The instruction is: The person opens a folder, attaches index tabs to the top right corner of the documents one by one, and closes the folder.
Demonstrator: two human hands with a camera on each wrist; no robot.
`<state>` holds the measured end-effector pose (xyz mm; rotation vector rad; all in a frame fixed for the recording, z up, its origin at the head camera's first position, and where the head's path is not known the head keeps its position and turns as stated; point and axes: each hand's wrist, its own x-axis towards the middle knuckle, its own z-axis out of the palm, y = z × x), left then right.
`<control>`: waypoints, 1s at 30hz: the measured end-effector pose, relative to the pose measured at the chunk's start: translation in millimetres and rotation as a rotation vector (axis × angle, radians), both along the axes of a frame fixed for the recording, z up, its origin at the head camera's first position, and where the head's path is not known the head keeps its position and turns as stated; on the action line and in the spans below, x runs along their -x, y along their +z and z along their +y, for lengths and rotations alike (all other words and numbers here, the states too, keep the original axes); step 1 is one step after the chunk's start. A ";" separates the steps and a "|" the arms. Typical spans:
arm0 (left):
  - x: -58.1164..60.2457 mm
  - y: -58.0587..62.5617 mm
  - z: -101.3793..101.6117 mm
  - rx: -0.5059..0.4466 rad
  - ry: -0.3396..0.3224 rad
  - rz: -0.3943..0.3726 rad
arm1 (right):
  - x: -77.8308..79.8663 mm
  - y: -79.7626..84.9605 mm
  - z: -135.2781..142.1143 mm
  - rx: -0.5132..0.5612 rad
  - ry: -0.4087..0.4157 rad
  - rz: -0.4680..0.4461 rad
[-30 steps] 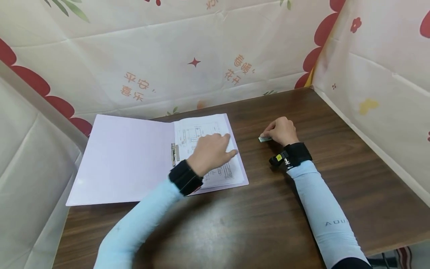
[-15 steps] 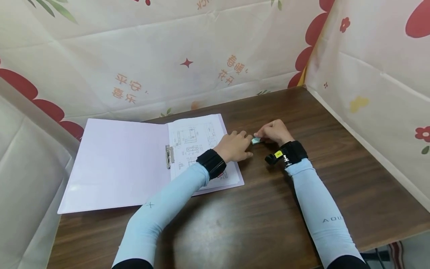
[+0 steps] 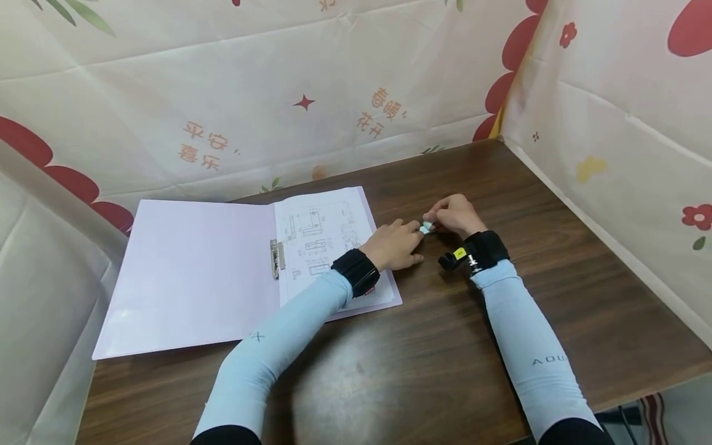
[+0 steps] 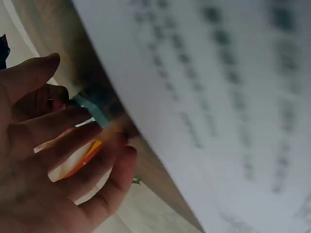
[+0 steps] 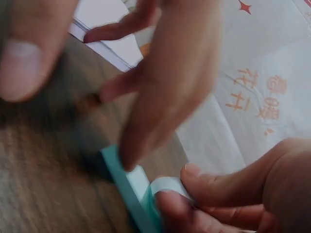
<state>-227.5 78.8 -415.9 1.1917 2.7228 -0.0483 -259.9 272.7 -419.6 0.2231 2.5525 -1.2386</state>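
Note:
A small teal pad of sticky notes (image 5: 129,189) lies on the wooden table, just right of an open folder. My left hand (image 3: 394,245) reaches across the folder's right edge, and one extended fingertip presses the pad's top. Between thumb and forefinger, my right hand (image 3: 457,216) pinches the pale top sheet (image 5: 167,185), which curls up from the pad. In the left wrist view, the teal pad (image 4: 95,110) shows beyond the spread fingers.
The lilac folder (image 3: 189,272) lies open at left, with a metal clip (image 3: 275,258) and printed drawing sheets (image 3: 311,238) on its right side. Patterned cloth (image 3: 256,74) hangs behind and at both sides of the wooden table (image 3: 356,371).
My left hand has moved right from over the drawings to the pad. The right hand has come slightly left, and the top sheet now curls up in its pinch.

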 end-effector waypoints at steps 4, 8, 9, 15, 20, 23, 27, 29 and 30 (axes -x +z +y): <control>-3.1 -0.5 2.2 0.019 0.000 0.031 | 1.1 3.3 12.1 -0.016 0.020 0.038; -5.4 -1.9 5.1 0.040 -0.011 0.054 | 2.0 5.2 26.7 0.042 -0.016 0.053; -5.8 -2.1 5.6 0.045 -0.010 0.059 | 2.2 5.2 30.0 0.040 -0.015 0.058; -7.6 -2.0 8.3 0.065 0.003 0.057 | 0.4 1.3 37.9 -0.118 -0.009 0.078; -7.2 -3.0 9.2 0.057 0.020 0.036 | 0.3 -6.0 30.0 -0.135 -0.060 0.053; -6.5 -3.9 8.5 0.041 0.031 0.021 | -0.2 -8.8 27.7 -0.135 -0.069 0.046; -6.5 -3.4 6.9 0.029 0.049 0.000 | -3.3 -7.4 36.3 -0.174 -0.110 0.104; -6.8 -2.3 6.7 0.019 0.054 -0.004 | -5.2 -4.8 45.9 -0.201 -0.139 0.156; -6.9 -1.7 7.0 0.009 0.057 -0.005 | -5.8 -3.3 51.6 -0.214 -0.150 0.181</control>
